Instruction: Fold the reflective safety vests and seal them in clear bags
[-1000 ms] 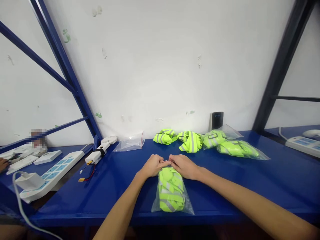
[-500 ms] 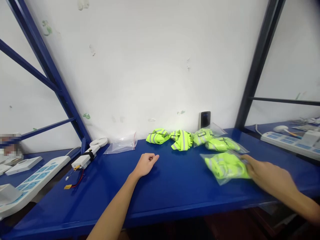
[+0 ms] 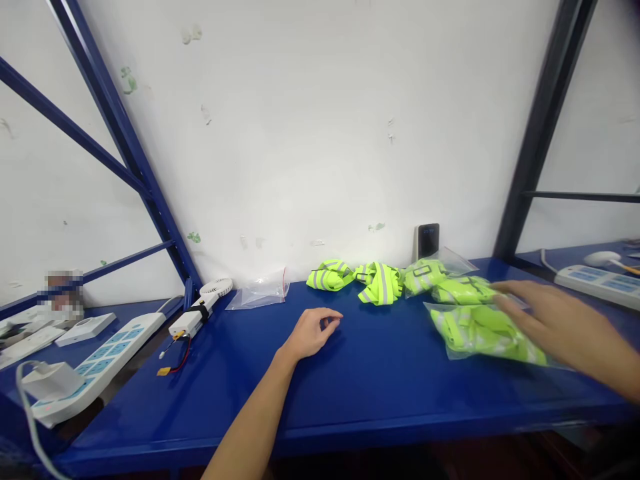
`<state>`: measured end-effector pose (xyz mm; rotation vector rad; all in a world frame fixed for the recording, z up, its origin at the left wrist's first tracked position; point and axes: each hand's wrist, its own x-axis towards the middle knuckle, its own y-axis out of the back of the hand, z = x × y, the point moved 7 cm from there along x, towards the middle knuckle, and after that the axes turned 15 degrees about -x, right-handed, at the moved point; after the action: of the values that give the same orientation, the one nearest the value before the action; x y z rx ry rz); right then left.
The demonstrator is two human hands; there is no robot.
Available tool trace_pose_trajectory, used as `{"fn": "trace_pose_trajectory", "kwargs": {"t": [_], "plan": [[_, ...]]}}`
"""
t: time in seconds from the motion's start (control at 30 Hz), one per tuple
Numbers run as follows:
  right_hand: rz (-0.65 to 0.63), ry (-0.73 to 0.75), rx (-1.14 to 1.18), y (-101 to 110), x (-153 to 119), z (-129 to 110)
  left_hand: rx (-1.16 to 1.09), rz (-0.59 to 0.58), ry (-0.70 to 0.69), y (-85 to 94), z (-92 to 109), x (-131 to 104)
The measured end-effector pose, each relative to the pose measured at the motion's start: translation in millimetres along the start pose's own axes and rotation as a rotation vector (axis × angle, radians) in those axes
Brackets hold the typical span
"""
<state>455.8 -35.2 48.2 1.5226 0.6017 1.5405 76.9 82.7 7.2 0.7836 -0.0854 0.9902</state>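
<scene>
My right hand (image 3: 560, 327), slightly blurred, hovers with outstretched fingers at the right end of a bagged neon yellow reflective bundle (image 3: 485, 333). This clear bag lies on the blue table (image 3: 370, 380); I cannot make out whether the fingertips touch it. Just behind are two more bagged reflective bundles (image 3: 463, 291), one with a black buckle showing. Left of these sit two unbagged reflective bundles (image 3: 383, 283) with silver stripes. My left hand (image 3: 313, 332) rests on the table in front of them, loosely curled, a gap between thumb and forefinger, nothing in it.
A clear zip bag (image 3: 260, 292) lies flat at the back left, beside a white handheld fan (image 3: 217, 288) and a white battery pack with wires (image 3: 187, 322). A black-faced device (image 3: 427, 240) leans on the wall. Power strips (image 3: 95, 363) flank the table beyond blue posts.
My right hand has set the bagged bundle down on the table and loosened from it. My left hand has uncurled a little from a fist. The view has swung slightly left.
</scene>
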Motion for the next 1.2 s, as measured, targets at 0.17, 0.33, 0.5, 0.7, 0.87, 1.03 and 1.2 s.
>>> {"fn": "trace_pose_trajectory", "kwargs": {"t": [0.17, 0.33, 0.5, 0.7, 0.87, 1.03, 1.2], "plan": [[-0.209, 0.247, 0.163, -3.0, 26.8, -127.5, 0.125, 0.095, -0.062, 5.9, 4.3, -3.7], [-0.263, 0.161, 0.121, -45.0, 85.7, -190.3, 0.214, 0.199, -0.021, 18.0, -1.6, -8.5], [-0.364, 0.167, 0.122, -62.9, 94.8, -220.7, 0.153, 0.313, 0.059, 31.1, -13.1, -8.3], [-0.308, 0.616, 0.543, -6.7, 42.4, -250.6, -0.01, 0.262, 0.08, 28.0, -18.9, -6.0], [-0.293, 0.544, 0.882, 13.2, 46.3, -240.2, -0.068, 0.121, 0.028, 19.5, -8.3, -8.1], [-0.07, 0.231, 0.891, -9.4, 75.8, -211.8, 0.108, 0.025, 0.047, 9.3, -6.3, -10.6], [0.034, 0.226, 0.947, -12.7, 79.2, -210.2, 0.009, 0.066, 0.069, 9.4, -11.0, -8.8]]}}
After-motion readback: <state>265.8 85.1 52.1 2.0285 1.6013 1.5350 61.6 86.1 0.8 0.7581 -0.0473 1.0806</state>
